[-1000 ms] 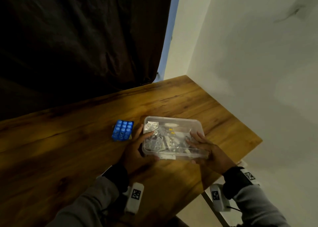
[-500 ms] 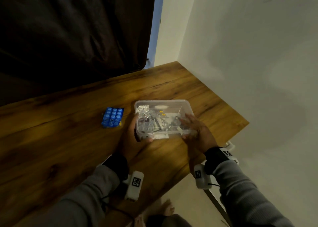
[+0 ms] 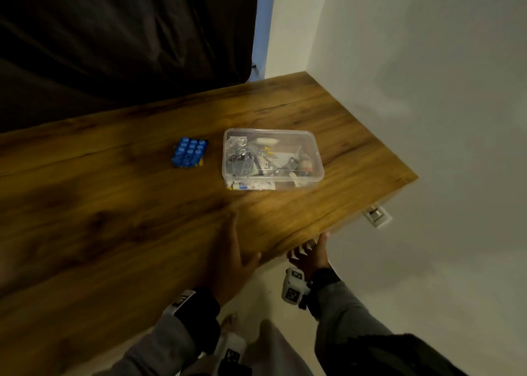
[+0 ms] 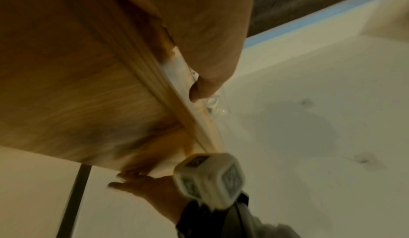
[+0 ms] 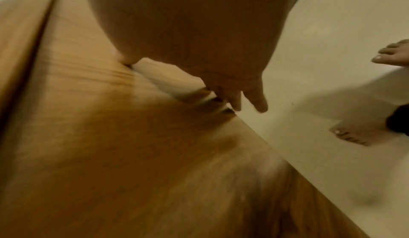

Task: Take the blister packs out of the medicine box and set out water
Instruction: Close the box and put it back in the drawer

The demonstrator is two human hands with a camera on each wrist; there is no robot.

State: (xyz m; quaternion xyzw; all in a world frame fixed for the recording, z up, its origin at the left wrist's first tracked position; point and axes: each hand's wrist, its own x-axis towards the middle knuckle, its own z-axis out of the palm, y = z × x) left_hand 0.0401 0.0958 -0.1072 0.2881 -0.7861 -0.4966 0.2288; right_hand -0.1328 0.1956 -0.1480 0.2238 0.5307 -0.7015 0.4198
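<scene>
The clear plastic medicine box (image 3: 272, 159) stands lidless on the wooden table (image 3: 114, 204), with blister packs and small items inside. A blue blister pack (image 3: 189, 151) lies on the table just left of the box. My left hand (image 3: 228, 257) lies flat at the table's front edge with straight fingers and holds nothing. My right hand (image 3: 310, 254) hangs just off the front edge, lower than the tabletop, fingers spread and empty. Both hands are well short of the box. In the right wrist view the right hand's fingers (image 5: 256, 100) point past the table edge.
A dark curtain (image 3: 114, 33) hangs behind the table and a white wall (image 3: 427, 90) runs along its right side, with a socket (image 3: 377, 215) below the corner. My bare feet (image 5: 352, 135) stand on the pale floor. A black table leg (image 4: 73, 198) stands under the top.
Both hands have let go of the box and drawn back to the table's front edge. The box and the blue pack lie where they were. My head has pulled back.
</scene>
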